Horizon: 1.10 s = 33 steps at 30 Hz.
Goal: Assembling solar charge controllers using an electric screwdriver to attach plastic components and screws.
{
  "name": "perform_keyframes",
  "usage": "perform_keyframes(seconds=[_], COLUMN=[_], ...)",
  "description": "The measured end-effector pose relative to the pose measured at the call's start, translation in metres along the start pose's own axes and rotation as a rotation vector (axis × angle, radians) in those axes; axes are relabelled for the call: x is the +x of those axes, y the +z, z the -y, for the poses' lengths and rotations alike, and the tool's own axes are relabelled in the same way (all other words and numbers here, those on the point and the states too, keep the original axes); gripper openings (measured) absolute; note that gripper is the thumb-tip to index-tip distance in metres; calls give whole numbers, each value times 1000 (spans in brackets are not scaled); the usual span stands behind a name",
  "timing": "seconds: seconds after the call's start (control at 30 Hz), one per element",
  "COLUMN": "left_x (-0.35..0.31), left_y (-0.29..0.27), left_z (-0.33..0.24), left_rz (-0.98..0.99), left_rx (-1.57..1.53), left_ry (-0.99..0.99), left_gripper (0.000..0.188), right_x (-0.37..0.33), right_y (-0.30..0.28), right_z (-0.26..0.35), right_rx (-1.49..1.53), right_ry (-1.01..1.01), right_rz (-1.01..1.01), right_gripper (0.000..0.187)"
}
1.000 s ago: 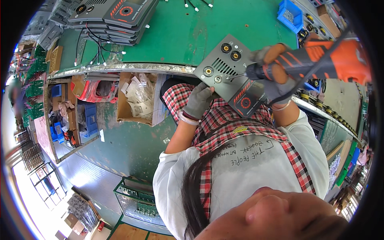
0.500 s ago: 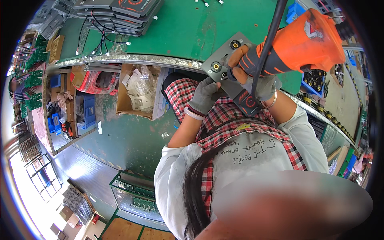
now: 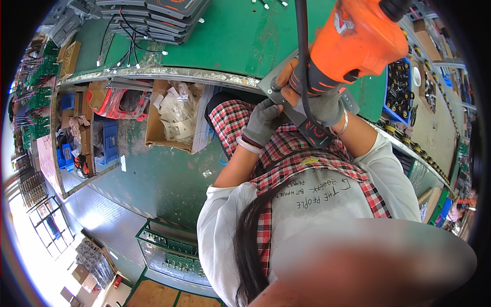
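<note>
My right hand, in a grey glove with the fingertips bare, wraps round the dark front end of a large orange power tool. A black cable hangs down across the tool and my hand. Below the tool's nose lies a dark grey panel with red circle markings, tilted over the bench edge toward my lap. My left hand, also gloved, pinches the panel's near-left edge. The tool and right-hand fingers hide the tool's tip and the panel's terminals.
A stack of similar panels with wires stands on the green bench at far left. On the right, a blue bin holds black and brass parts. Under the bench sits a cardboard box of plastic bags.
The power tool has swung left and tipped more upright, its nose now covering the brass terminals. More of the blue bin shows. My left hand keeps its place on the panel.
</note>
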State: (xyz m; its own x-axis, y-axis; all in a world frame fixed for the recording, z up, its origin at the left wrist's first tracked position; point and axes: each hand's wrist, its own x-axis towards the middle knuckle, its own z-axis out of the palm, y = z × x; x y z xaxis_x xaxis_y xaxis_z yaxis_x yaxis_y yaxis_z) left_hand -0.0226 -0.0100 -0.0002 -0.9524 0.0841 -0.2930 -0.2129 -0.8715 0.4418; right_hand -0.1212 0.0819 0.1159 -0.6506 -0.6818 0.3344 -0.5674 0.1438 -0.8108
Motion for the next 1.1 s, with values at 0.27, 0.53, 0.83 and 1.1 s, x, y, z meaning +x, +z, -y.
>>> perform_keyframes(seconds=[0.27,0.53,0.83,1.1], left_x=[3,-31,-122,-103], left_y=[-5,8,-5,11], left_z=[19,2,-70,-94], left_rz=[36,22,-197,-229], left_rx=[-27,77,242,543], left_ry=[75,371,739,852], left_gripper=[37,41,49,49], right_x=[-5,-32,-107,-180], right_y=[2,-73,-115,-235], right_z=[16,60,4,-56], right_rx=[426,681,243,-1111], right_ry=[46,-263,267,152], right_rz=[-119,-495,-576,-606], right_gripper=[14,24,66,55])
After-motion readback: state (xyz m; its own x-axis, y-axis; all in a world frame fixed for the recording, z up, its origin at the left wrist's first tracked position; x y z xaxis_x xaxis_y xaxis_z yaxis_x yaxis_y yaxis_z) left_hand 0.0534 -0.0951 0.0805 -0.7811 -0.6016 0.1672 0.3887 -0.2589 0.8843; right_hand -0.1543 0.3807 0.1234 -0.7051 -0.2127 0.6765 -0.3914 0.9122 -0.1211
